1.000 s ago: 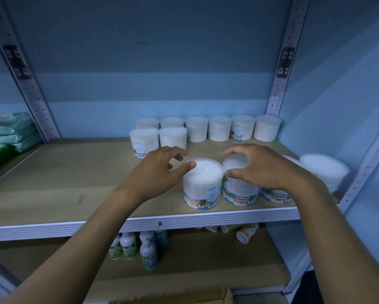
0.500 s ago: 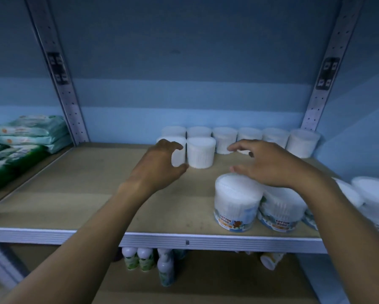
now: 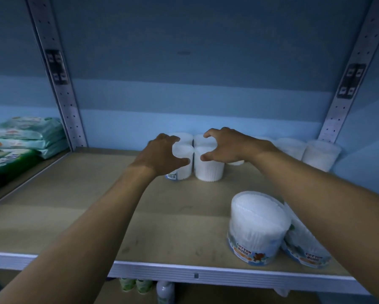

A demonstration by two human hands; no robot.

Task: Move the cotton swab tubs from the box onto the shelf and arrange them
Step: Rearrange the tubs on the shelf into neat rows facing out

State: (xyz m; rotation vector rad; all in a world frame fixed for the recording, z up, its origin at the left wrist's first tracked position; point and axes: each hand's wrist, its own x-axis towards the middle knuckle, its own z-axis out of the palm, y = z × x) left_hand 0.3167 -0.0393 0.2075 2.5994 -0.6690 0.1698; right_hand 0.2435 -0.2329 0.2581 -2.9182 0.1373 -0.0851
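1. Two second-row tubs, the left tub and right tub, stand touching on the shelf, just before the back row.
2. Your left hand cups one and your right hand the other, probably to square them.
3. The front tubs wait near the edge.

White cylindrical cotton swab tubs stand upright on the wooden shelf. 2 front-row tubs sit side by side ahead of the back row along the wall. 2 labelled tubs stand touching at the front edge.
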